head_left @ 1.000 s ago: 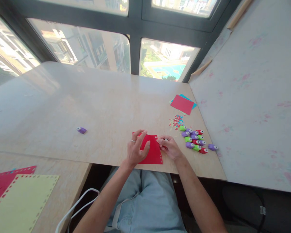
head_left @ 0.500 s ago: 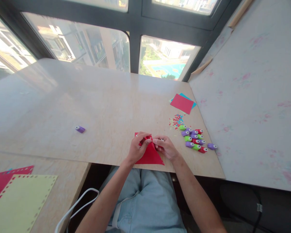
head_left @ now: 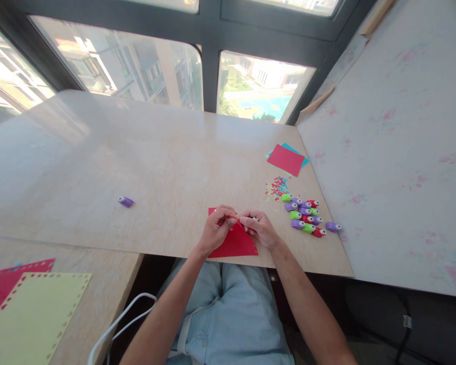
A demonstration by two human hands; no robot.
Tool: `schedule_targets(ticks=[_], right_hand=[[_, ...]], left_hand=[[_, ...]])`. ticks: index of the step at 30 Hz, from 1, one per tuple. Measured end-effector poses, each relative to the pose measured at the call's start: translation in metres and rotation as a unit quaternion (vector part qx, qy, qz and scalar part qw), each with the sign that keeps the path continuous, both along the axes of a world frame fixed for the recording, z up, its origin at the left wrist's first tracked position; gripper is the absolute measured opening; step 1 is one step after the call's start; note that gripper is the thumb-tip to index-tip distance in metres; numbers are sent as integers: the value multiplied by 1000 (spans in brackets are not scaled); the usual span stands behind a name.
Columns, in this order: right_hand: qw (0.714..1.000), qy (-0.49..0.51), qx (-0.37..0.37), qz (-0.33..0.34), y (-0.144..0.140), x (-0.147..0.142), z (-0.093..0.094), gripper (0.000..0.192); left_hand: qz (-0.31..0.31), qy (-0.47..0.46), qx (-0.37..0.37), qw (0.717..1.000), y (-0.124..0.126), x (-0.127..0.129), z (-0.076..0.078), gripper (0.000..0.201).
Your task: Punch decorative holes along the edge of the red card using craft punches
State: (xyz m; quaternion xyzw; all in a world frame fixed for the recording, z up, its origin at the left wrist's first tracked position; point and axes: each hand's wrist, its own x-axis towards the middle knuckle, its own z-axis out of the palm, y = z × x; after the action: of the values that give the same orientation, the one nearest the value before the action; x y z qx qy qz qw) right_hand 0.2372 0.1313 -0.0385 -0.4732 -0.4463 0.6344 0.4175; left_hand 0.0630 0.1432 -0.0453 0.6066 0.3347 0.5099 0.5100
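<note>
A sheet of red paper (head_left: 231, 245) lies at the table's front edge, with small punched holes along its right side. My left hand (head_left: 217, 229) is closed on the upper part of the sheet, thumb and forefinger pinched; a ring shows on one finger. Close against it, my right hand (head_left: 260, 228) pinches at the same upper edge, its thumb tip almost meeting the left fingers. A small white and dark spot shows among the right fingers; what it belongs to I cannot make out. The hands hide the paper's top edge.
Several purple, green and red craft punches (head_left: 307, 218) are grouped at the right. Behind them lie punched paper bits (head_left: 278, 187) and stacked coloured paper (head_left: 286, 160). A single purple punch (head_left: 125, 202) lies left. A punched yellow sheet (head_left: 38, 314) rests on the left table.
The red sheet's lower part has spread a little to the left and lies flatter, with more holes showing on its right side. Both hands stay pinched together in nearly the same place.
</note>
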Motion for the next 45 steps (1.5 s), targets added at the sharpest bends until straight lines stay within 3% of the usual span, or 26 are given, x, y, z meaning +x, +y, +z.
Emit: schedule_targets(ticks=[10,24,29,36,45], right_hand=[[1000,4,7,-4,0,-2,2,21],[1000,4,4,-13,1,-3,1,21],[1000,5,-8,-22,2,-3,4,20],[997,31,-36,-57,2,-5,7,19],[991,82,-38,-95,1,1,3,20]], left_hand=[[16,43,42,998,1,0,-1,18],[13,35,79,996,3,2,-3,11],[9,11,58,998,3,0,-3,12],[36,-46,-29,998,4,-3,-2,18],[36,-2,-49,998,4,2,-6,16]])
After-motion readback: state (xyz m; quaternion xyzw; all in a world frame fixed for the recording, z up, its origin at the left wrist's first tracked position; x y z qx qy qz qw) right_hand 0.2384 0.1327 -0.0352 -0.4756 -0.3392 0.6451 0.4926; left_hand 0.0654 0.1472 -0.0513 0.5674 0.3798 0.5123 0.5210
